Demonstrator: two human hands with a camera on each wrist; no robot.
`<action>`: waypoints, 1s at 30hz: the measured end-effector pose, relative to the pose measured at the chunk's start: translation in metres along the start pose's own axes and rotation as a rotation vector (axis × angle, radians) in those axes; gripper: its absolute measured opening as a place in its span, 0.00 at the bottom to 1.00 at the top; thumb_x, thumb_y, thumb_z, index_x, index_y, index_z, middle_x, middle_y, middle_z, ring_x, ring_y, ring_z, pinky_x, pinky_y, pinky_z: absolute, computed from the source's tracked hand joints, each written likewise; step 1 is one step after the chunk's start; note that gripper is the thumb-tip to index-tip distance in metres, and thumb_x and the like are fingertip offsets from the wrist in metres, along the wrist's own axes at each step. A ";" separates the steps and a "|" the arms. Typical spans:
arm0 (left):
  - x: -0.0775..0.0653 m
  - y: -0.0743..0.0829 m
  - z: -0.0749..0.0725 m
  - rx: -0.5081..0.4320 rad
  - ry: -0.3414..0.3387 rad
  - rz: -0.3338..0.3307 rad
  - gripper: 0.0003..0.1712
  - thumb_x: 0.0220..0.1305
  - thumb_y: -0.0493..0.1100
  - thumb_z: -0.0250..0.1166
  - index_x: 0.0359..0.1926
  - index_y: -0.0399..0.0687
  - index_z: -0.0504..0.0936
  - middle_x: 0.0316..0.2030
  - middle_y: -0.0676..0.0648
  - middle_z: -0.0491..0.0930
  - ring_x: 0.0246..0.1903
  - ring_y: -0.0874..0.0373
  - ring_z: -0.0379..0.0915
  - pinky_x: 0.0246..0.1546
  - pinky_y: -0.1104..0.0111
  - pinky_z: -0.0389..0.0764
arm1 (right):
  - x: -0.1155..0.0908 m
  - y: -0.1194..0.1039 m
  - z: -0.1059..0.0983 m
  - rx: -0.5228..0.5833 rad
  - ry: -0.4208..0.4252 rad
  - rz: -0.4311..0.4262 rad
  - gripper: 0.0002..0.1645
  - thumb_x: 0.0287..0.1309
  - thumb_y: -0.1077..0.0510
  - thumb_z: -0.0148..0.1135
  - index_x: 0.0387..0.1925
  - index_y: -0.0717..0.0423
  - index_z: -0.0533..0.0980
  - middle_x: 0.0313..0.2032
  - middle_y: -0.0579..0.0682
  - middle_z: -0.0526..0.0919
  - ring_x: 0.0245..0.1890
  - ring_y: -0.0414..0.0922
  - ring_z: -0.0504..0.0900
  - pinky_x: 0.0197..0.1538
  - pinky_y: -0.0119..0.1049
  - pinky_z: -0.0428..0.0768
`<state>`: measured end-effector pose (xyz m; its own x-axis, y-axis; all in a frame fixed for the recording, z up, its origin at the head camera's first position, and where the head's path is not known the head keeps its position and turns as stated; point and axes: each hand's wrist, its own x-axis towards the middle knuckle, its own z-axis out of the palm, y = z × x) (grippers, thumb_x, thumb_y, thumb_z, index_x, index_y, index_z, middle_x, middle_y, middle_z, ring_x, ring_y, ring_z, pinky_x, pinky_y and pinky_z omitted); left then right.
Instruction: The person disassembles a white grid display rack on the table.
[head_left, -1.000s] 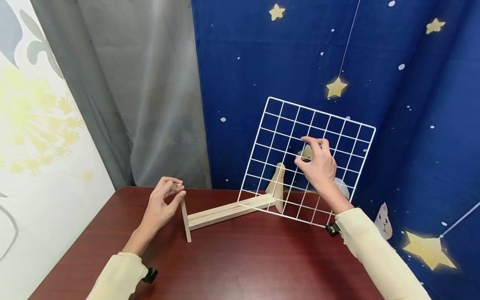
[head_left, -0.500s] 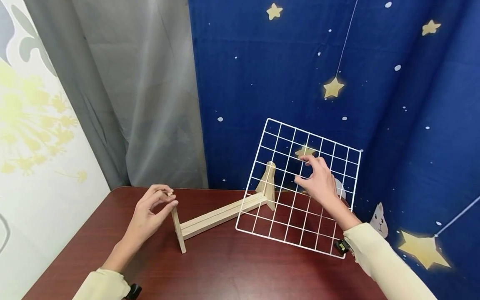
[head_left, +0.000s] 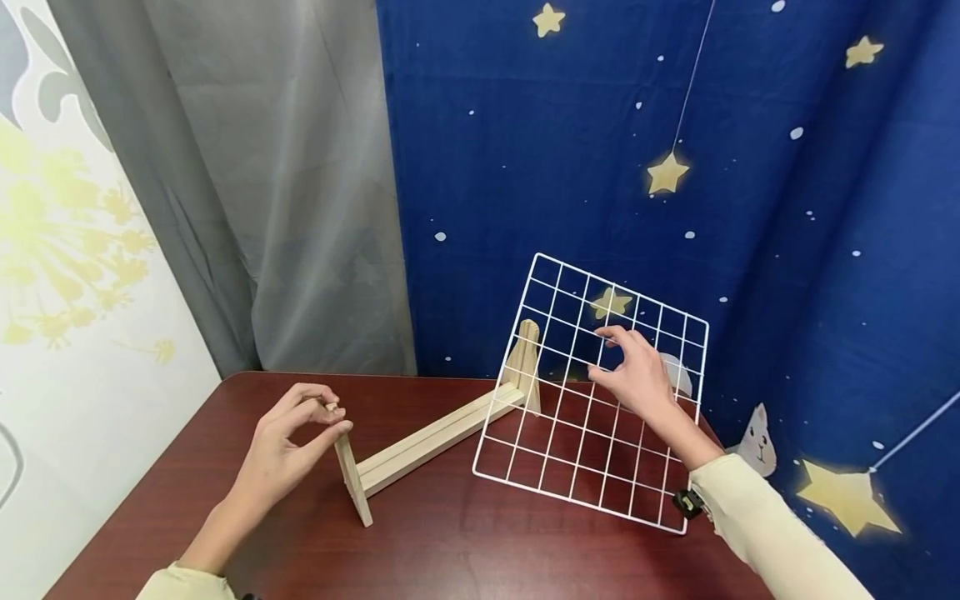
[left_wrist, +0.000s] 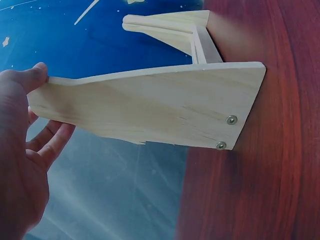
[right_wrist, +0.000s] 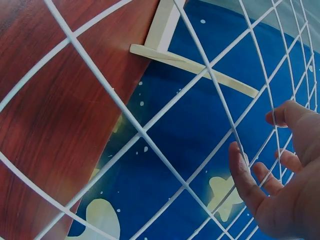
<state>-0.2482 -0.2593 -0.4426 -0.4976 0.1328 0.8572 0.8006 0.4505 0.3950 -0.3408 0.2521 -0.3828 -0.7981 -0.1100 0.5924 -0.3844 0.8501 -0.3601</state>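
Note:
A pale wooden stand [head_left: 442,439] with two upright end boards and a grooved rail stands on the table. My left hand [head_left: 288,446] grips the narrow top of its near end board [left_wrist: 145,102], thumb on one edge and fingers on the other. Two metal screws show low on that board in the left wrist view. My right hand [head_left: 637,371] holds a white wire grid panel [head_left: 570,454], tilted, its fingers curled at the wires. In the head view the grid overlaps the far end board [head_left: 522,362]. Whether the grid's lower edge touches the table cannot be told.
The dark red table [head_left: 450,558] ends at a back edge just behind the stand. Behind it hang a grey curtain [head_left: 322,208] and a blue curtain [head_left: 487,183] with printed stars. A white printed panel [head_left: 90,333] stands at the left.
My right hand has lowered the grid and its tilt has changed. The left hand has moved down and left, and the stand's near end has swung toward me with it.

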 end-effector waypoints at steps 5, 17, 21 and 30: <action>-0.003 0.004 -0.002 -0.024 -0.012 0.001 0.27 0.35 0.16 0.80 0.30 0.49 0.83 0.43 0.39 0.80 0.43 0.72 0.86 0.50 0.81 0.83 | -0.002 -0.002 0.002 -0.027 -0.047 0.011 0.37 0.47 0.50 0.79 0.62 0.44 0.80 0.50 0.56 0.86 0.30 0.48 0.80 0.31 0.40 0.74; -0.014 0.020 -0.007 -0.018 -0.026 -0.018 0.29 0.35 0.18 0.81 0.30 0.52 0.83 0.41 0.42 0.76 0.42 0.73 0.87 0.51 0.81 0.83 | -0.006 -0.009 0.008 -0.051 -0.070 -0.002 0.37 0.45 0.51 0.79 0.61 0.40 0.80 0.50 0.53 0.87 0.34 0.52 0.83 0.29 0.41 0.75; -0.017 0.029 -0.007 -0.023 -0.026 0.010 0.27 0.35 0.19 0.81 0.31 0.51 0.83 0.41 0.42 0.75 0.44 0.75 0.86 0.53 0.82 0.81 | -0.008 -0.010 0.009 -0.057 -0.086 0.006 0.36 0.46 0.51 0.78 0.61 0.40 0.80 0.51 0.53 0.87 0.33 0.51 0.82 0.28 0.40 0.74; -0.017 0.047 -0.006 -0.073 -0.022 0.100 0.19 0.43 0.26 0.82 0.34 0.47 0.87 0.41 0.42 0.75 0.44 0.69 0.83 0.54 0.83 0.78 | -0.008 -0.012 0.011 -0.070 -0.139 0.027 0.36 0.48 0.51 0.75 0.62 0.41 0.80 0.52 0.53 0.86 0.34 0.52 0.82 0.29 0.41 0.75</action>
<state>-0.1995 -0.2457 -0.4367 -0.4206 0.1936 0.8863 0.8683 0.3689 0.3315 -0.3349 0.2369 -0.3915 -0.8662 -0.1523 0.4759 -0.3321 0.8871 -0.3206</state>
